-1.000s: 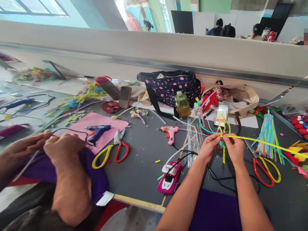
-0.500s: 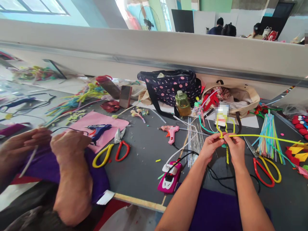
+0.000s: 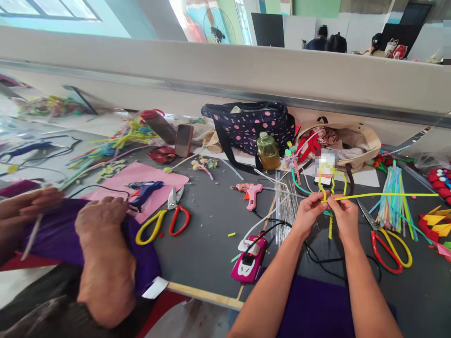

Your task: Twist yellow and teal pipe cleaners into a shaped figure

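Between my two hands is a yellow pipe cleaner (image 3: 387, 195), bent into loops at the top, with a short twisted tail hanging below and a long straight length running out to the right. My left hand (image 3: 312, 210) pinches the base of the loops. Close beside it, my right hand (image 3: 342, 213) is closed on the same pipe cleaner where the straight length starts. The fingertips nearly meet and hide the join. A phone (image 3: 324, 178) lies just behind the loops. Scissors (image 3: 389, 246) with red and yellow handles rest to the right of my right hand.
A pink glue gun (image 3: 251, 193), a magenta power strip (image 3: 249, 260) with cords, and thin wires (image 3: 284, 211) lie left of my arms. Pipe cleaners (image 3: 392, 202) are bundled at right. A bottle (image 3: 267, 151) and bags stand behind. A co-worker's hands (image 3: 100, 220) are at far left.
The loops and the long straight length of the pipe cleaner have shifted slightly; my hands stay almost in place. The co-worker's hands at left have moved a little apart.
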`<control>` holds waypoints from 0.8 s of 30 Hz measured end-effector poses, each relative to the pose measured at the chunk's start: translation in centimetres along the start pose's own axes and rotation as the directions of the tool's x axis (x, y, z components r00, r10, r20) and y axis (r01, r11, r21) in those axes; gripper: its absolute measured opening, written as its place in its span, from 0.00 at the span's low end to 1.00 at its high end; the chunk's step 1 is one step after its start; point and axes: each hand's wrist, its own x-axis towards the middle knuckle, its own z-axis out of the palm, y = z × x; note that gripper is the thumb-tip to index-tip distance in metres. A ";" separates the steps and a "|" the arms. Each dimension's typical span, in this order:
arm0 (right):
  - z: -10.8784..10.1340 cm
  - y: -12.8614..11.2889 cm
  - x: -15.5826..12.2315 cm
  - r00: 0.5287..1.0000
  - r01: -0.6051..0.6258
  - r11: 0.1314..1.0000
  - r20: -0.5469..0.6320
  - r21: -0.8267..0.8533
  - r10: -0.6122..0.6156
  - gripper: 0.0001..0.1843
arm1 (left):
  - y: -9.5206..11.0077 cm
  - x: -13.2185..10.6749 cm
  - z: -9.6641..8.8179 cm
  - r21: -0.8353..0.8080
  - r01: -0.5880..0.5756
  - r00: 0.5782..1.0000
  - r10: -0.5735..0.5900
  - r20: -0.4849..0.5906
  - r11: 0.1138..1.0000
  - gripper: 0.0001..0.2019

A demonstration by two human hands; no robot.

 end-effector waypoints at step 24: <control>0.6 -2.9 -1.2 0.972 0.220 0.970 0.113 -0.103 -0.208 0.10 | 0.5 -0.9 1.4 0.019 -0.166 0.930 0.163 -0.328 0.986 0.12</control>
